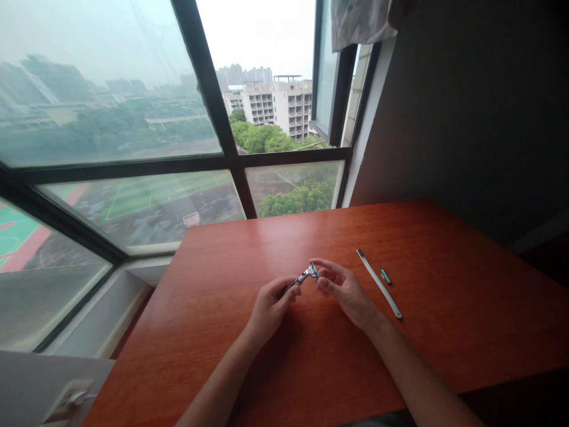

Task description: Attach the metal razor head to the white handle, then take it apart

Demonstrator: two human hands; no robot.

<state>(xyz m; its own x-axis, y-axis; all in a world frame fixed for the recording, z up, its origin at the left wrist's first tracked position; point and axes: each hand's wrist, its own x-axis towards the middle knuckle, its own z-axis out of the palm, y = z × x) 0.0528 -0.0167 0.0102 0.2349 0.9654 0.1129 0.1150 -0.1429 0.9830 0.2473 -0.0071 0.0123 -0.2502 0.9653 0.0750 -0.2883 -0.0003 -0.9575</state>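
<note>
My left hand (272, 305) is closed around the handle of a small metal razor (306, 275), held just above the reddish wooden table (249, 367). My right hand (344, 289) has its fingertips pinched at the razor's head. Both hands meet near the middle of the table. Most of the handle is hidden inside my left fist.
A long white toothbrush-like stick (379, 283) lies to the right of my right hand, with a small teal piece (385, 276) beside it. A large window (155, 148) runs along the far and left table edges. A dark wall (466, 107) stands at right.
</note>
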